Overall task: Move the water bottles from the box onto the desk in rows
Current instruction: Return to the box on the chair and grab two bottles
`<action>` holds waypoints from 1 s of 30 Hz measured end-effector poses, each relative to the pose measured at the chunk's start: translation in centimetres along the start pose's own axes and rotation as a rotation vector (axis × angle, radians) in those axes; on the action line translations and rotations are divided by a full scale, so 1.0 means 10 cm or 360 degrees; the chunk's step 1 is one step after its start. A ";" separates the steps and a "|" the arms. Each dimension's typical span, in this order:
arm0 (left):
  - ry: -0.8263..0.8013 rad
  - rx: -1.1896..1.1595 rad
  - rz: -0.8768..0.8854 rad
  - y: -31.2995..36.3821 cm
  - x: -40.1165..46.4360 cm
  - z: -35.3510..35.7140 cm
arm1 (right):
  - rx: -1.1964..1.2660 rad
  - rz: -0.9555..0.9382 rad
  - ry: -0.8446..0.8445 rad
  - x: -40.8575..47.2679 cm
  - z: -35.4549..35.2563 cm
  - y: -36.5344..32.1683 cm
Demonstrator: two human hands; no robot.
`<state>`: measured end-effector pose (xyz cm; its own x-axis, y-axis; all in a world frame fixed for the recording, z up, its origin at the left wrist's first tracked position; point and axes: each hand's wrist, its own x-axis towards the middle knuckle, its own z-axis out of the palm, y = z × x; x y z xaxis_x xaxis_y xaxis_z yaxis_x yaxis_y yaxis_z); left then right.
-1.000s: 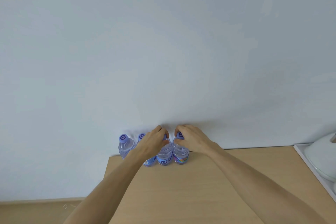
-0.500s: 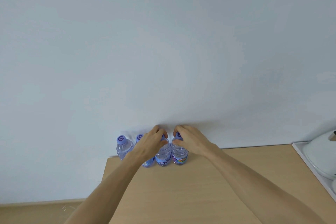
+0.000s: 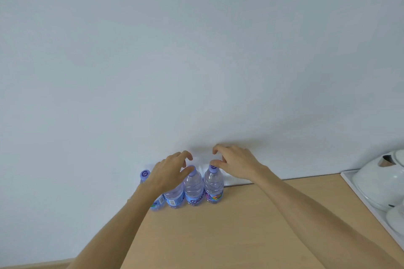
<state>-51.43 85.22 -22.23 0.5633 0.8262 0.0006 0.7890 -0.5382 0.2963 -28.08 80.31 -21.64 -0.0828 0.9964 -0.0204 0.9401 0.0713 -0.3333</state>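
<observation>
Several clear water bottles with purple caps stand upright in a row at the desk's (image 3: 240, 229) far edge, against the white wall. My left hand (image 3: 169, 172) hovers over the third bottle (image 3: 193, 188), fingers spread and lifted, thumb tip beside its cap. It hides most of the second bottle (image 3: 173, 197). The leftmost bottle (image 3: 145, 174) shows its cap left of my wrist. My right hand (image 3: 236, 162) is above and right of the fourth bottle (image 3: 213, 185), fingers loosely curled and off it, thumb just by the cap. The box is out of view.
A white tray (image 3: 358, 192) sits at the desk's right edge and carries a white kettle (image 3: 382, 179). The desk's left edge lies just left of the bottle row. Bare light wood stretches in front of the bottles.
Both hands gripped the caps of the two right-hand bottles; now the fingers have spread and lifted off them. The bottles stay standing in the row.
</observation>
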 end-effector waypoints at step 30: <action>0.0179 -0.1277 0.1793 4.94 -0.92 -0.78 | -0.0616 0.1172 0.1217 -5.41 -2.00 0.53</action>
<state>-19.60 52.31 -0.14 0.7424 0.0444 0.6684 -0.4497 -0.7065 0.5464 -12.03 27.68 -3.48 0.6332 0.5594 0.5350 0.7265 -0.6679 -0.1615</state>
